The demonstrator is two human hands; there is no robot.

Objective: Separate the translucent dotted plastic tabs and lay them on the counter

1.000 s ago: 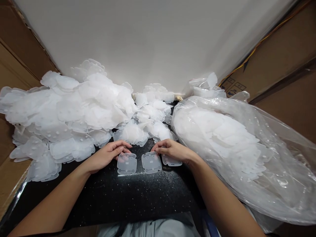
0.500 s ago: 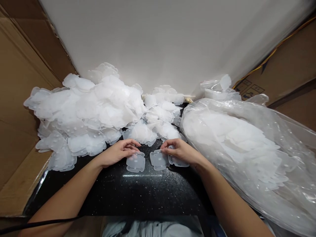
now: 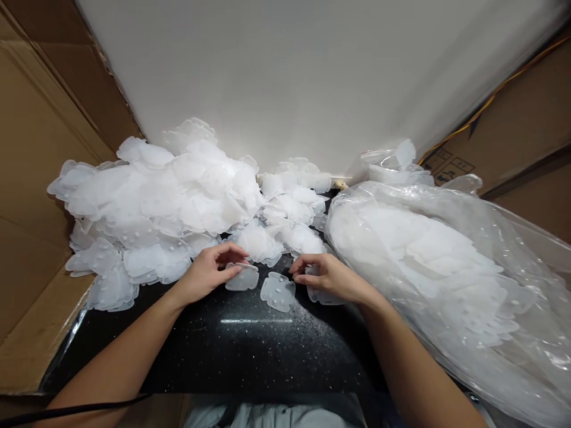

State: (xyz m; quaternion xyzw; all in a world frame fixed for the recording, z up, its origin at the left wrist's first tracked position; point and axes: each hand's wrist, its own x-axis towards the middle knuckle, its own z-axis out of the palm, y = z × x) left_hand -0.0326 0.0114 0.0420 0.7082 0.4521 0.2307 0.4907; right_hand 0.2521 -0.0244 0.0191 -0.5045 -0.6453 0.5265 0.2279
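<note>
My left hand [image 3: 209,274] pinches the edge of a translucent white squarish pad [image 3: 243,278] and tilts it up off the black speckled table [image 3: 250,351]. A second pad [image 3: 278,291] lies flat between my hands, touched by neither. My right hand [image 3: 329,276] has its fingers curled and pressed onto a third pad [image 3: 322,295] that shows from under it. A big heap of the same pads [image 3: 169,202] rises just beyond both hands.
A large clear plastic bag [image 3: 446,261] full of pads fills the right side. Cardboard walls [image 3: 40,196] stand on the left and at the right behind the bag. A white wall [image 3: 285,77] closes the back. A black cable [image 3: 66,407] crosses the bottom left.
My left hand has lifted its pad by the edge so it tilts up. The middle pad now lies turned and apart from my right fingers, which have drawn back to the third pad.
</note>
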